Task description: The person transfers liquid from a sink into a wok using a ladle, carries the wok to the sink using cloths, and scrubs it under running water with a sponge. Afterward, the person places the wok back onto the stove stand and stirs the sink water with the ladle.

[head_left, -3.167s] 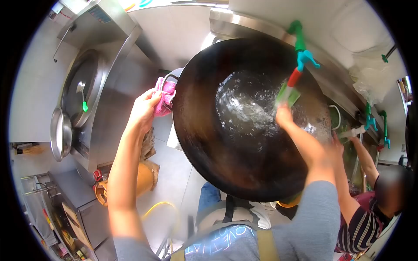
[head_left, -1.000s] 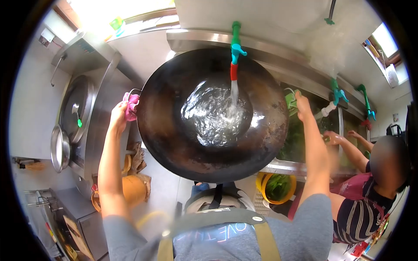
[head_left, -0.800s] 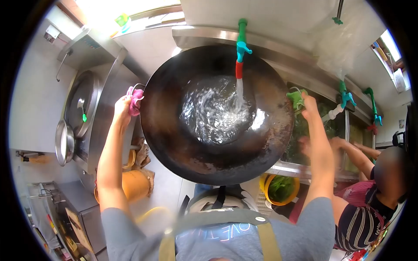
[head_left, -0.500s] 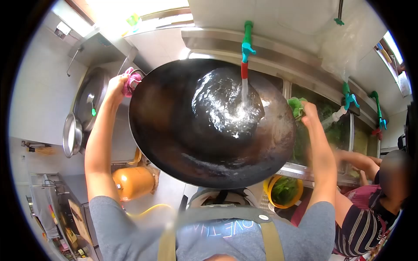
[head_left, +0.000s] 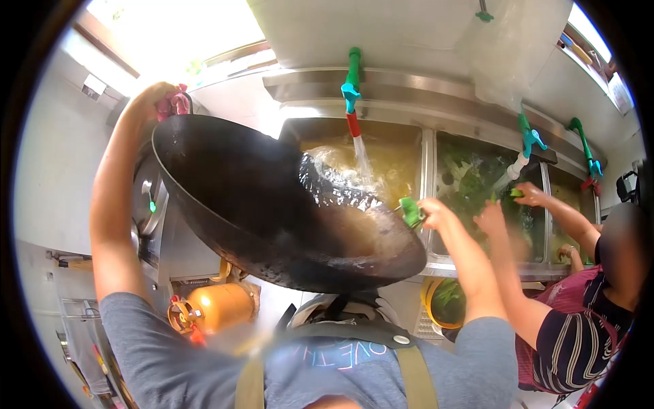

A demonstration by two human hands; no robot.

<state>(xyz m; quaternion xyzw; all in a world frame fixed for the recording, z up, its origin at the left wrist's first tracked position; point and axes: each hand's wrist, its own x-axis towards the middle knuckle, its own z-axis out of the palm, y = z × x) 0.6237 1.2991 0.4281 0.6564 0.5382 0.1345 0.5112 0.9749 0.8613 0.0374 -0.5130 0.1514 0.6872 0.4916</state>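
A large dark wok (head_left: 272, 204) is held up between my two hands, tilted with its left side high and its far edge over a sink basin (head_left: 402, 143). My left hand (head_left: 153, 99) is closed round a pink cloth (head_left: 173, 102) at the raised left handle. At the lower right side, my right hand (head_left: 432, 213) grips a green cloth (head_left: 411, 213) against the rim; the right handle is hidden. Water runs from a tap with a red end (head_left: 353, 125), and water in the wok reaches its far edge, above murky water in the basin.
At the right a co-worker (head_left: 579, 313) has hands over a second basin of leafy greens (head_left: 477, 174), under another running tap (head_left: 521, 160). A yellow bucket (head_left: 428, 300) with greens stands below. An orange gas cylinder (head_left: 221, 308) is at the lower left.
The wok has gone from nearly level to steeply tilted, its left side raised by my left hand. My right hand has moved left and lower with its side. The basin behind is now uncovered.
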